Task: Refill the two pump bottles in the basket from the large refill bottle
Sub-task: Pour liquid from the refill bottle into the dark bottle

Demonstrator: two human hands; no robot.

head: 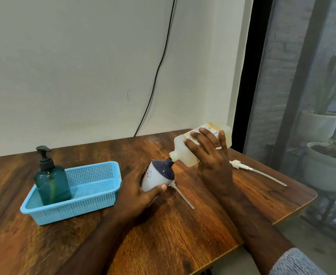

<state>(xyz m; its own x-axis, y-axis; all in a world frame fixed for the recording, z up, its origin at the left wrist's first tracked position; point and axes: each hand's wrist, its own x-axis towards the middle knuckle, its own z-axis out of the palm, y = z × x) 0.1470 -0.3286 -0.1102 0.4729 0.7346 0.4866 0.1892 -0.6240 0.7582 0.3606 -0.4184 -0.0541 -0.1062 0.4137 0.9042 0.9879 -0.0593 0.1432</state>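
Pale yellow liquid fills the large refill bottle (191, 147), which my right hand (212, 155) wraps around the middle, fingers curled over its label, so I can tip it nearly flat with the mouth pointing toward nine o'clock. My left hand (137, 187) curls under and around the white pump bottle with the dark blue shoulder (158, 177), thumb pressed across its front, tilting its open neck up toward one o'clock so the two mouths meet. They look to be touching or just apart; I cannot tell which, nor whether anything is flowing.

I judge this the pouring step for the first of the two bottles. Holding both off the wooden table (183, 225) lets me line up two narrow openings, but a small slip would spill soap.

That bottle's pump with its dip tube (183, 196) lies on the table just at four o'clock of it, partly hidden behind it. The refill bottle's own white pump and long tube (256, 171) lie at three o'clock of my right hand, well out of the way.

At nine o'clock, the blue plastic basket (95, 175) holds the teal pump bottle (51, 183) upright in its left end, black pump on, not yet refilled, I judge.
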